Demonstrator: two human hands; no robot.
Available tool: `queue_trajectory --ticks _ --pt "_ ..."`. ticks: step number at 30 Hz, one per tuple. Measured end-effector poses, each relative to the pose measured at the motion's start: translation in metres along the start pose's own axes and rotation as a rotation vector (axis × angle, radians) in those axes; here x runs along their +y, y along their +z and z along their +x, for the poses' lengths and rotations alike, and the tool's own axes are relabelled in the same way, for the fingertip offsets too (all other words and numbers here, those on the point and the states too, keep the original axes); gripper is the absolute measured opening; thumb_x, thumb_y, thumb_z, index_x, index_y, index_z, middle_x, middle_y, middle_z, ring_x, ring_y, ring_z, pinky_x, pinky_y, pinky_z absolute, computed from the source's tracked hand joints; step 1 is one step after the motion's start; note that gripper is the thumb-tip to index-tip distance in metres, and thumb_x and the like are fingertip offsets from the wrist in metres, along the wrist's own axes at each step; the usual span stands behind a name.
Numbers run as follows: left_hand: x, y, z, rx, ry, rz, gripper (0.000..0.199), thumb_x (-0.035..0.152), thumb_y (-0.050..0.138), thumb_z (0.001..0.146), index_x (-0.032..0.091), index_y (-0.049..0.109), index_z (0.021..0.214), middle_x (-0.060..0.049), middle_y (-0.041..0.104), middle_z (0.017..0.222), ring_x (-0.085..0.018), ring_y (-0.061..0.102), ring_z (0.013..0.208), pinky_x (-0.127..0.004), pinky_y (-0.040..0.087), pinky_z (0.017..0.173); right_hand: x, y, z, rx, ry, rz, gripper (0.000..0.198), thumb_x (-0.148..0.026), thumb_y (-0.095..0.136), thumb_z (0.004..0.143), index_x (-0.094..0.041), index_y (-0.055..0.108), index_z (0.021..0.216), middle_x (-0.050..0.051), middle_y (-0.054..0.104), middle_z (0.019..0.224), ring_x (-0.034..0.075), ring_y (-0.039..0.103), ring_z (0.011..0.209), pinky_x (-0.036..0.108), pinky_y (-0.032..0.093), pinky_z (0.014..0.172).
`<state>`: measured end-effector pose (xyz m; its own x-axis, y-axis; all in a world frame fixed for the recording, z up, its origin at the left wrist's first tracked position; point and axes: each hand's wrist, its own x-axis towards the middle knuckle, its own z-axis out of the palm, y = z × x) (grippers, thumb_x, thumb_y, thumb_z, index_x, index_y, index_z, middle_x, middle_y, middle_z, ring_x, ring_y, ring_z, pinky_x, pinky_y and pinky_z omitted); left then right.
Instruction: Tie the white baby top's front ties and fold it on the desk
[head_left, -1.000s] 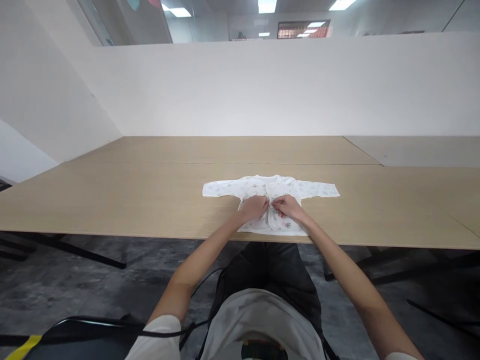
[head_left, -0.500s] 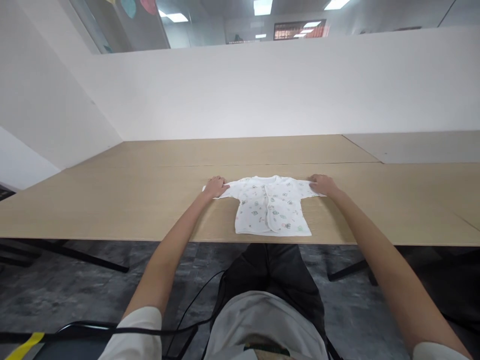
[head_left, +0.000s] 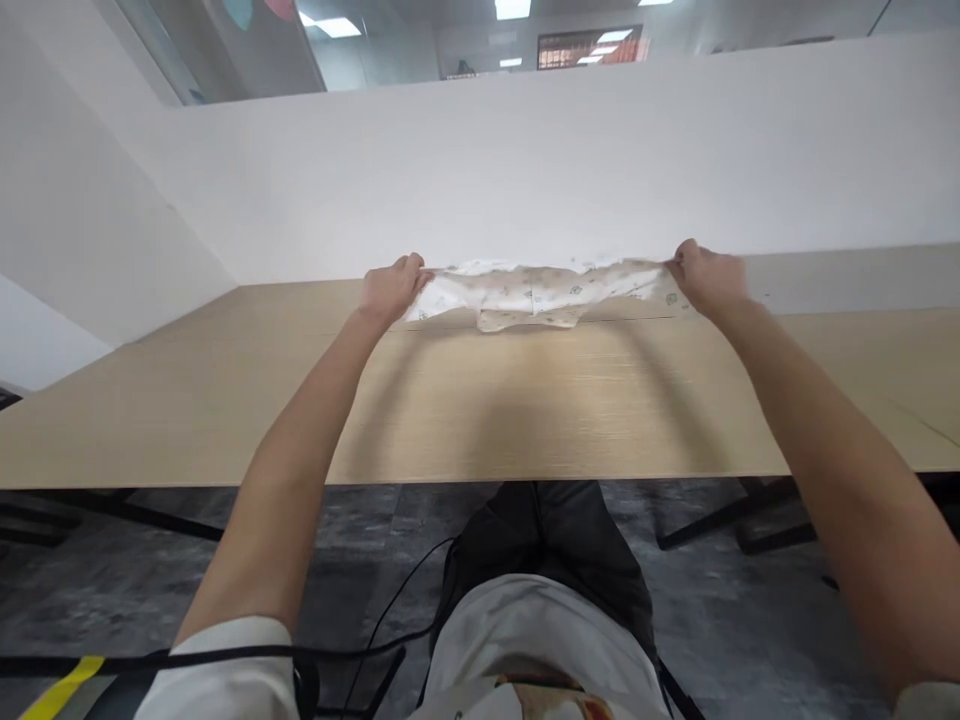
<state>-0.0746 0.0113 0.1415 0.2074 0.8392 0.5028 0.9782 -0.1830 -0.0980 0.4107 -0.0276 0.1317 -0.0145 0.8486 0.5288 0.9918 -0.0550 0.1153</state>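
Head view, forward-down over tabletop

Note shirt between left hand and right hand, over the bench; find wall behind bench, window above wall, floor below bench.

White shirt lifted off tabletop, now rumpled, hands raised and farther forward

In front of you stretches a wide table with a pale wood-grain top, a thin seam running across its far part, a greyer section at the far right, and soft shadows lying across its surface.
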Motion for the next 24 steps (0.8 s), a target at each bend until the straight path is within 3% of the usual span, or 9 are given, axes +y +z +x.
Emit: queue_trajectory --ticks 3,6,10,13,15,18,21,24 --pt "-0.007 0.017 -0.030 -0.020 0.103 0.067 0.048 0.051 0.030 0.094 0.014 0.053 0.116 -0.017 0.062 0.107 -0.026 0.061 0.093 -0.032 0.042 0.076 0.000 0.015 -0.027 -0.015 -0.072 -0.131 0.055 -0.043 0.020 0.102 -0.001 0.054 0.113 0.021 0.064 0.087 0.016 0.053 0.066 0.030 0.019 0.058" --pt "-0.018 0.042 -0.080 -0.124 0.321 0.083 0.045 0.053 0.040 0.091 0.013 0.060 0.098 -0.015 0.065 0.088 -0.024 0.062 0.082 -0.030 0.043 0.070 0.002 0.037 -0.071 -0.110 -0.263 -0.216 0.048 -0.038 0.024 0.102 -0.004 0.058 0.101 0.017 0.064 0.082 0.015 0.053 0.064 0.029 0.016 0.055" --pt "-0.035 0.060 -0.149 -0.230 0.517 0.020 0.021 0.022 0.042 0.092 0.016 0.062 0.089 -0.012 0.065 0.084 -0.021 0.062 0.078 -0.029 0.045 0.068 0.015 0.053 -0.131 -0.191 -0.518 -0.159 0.028 -0.025 0.036 0.096 -0.012 0.058 0.086 0.011 0.064 0.076 0.017 0.054 0.064 0.028 0.019 0.053" --pt "-0.047 0.059 -0.185 -0.268 0.493 -0.019 0.023 0.011 0.043 0.085 0.017 0.064 0.093 -0.012 0.066 0.095 -0.022 0.063 0.086 -0.032 0.047 0.073 0.024 0.057 -0.164 -0.196 -0.576 -0.068 0.023 -0.017 0.036 0.092 -0.015 0.057 0.083 0.010 0.063 0.073 0.018 0.054 0.064 0.027 0.023 0.054" --pt "-0.054 0.057 -0.199 -0.271 0.384 -0.057 0.023 0.014 0.046 0.084 0.018 0.066 0.095 -0.013 0.066 0.100 -0.023 0.062 0.091 -0.033 0.048 0.077 0.026 0.059 -0.178 -0.239 -0.474 -0.037 0.021 -0.022 0.039 0.091 -0.015 0.059 0.085 0.012 0.065 0.077 0.018 0.055 0.064 0.028 0.024 0.054" --pt "-0.060 0.056 -0.206 -0.244 0.072 -0.187 0.027 0.028 0.048 0.084 0.018 0.066 0.103 -0.012 0.066 0.102 -0.024 0.062 0.095 -0.032 0.048 0.078 0.020 0.061 -0.188 -0.293 -0.098 0.060 0.025 -0.031 0.046 0.088 -0.013 0.060 0.098 0.015 0.067 0.079 0.021 0.056 0.060 0.029 0.027 0.052" --pt "-0.058 0.059 -0.203 -0.257 -0.327 -0.481 0.043 0.045 0.042 0.085 0.016 0.064 0.108 -0.011 0.068 0.093 -0.022 0.063 0.082 -0.029 0.048 0.068 0.011 0.063 -0.187 -0.310 0.245 0.417 0.038 -0.025 0.046 0.084 -0.012 0.054 0.119 0.009 0.066 0.072 0.020 0.057 0.056 0.028 0.035 0.052" --pt "-0.047 0.062 -0.198 -0.351 -0.610 -0.853 0.059 0.054 0.034 0.085 0.011 0.058 0.117 -0.012 0.069 0.086 -0.018 0.060 0.064 -0.027 0.045 0.055 0.005 0.067 -0.181 -0.319 0.512 0.786 0.040 -0.021 0.039 0.084 -0.013 0.056 0.119 0.005 0.063 0.062 0.017 0.052 0.045 0.027 0.038 0.046"
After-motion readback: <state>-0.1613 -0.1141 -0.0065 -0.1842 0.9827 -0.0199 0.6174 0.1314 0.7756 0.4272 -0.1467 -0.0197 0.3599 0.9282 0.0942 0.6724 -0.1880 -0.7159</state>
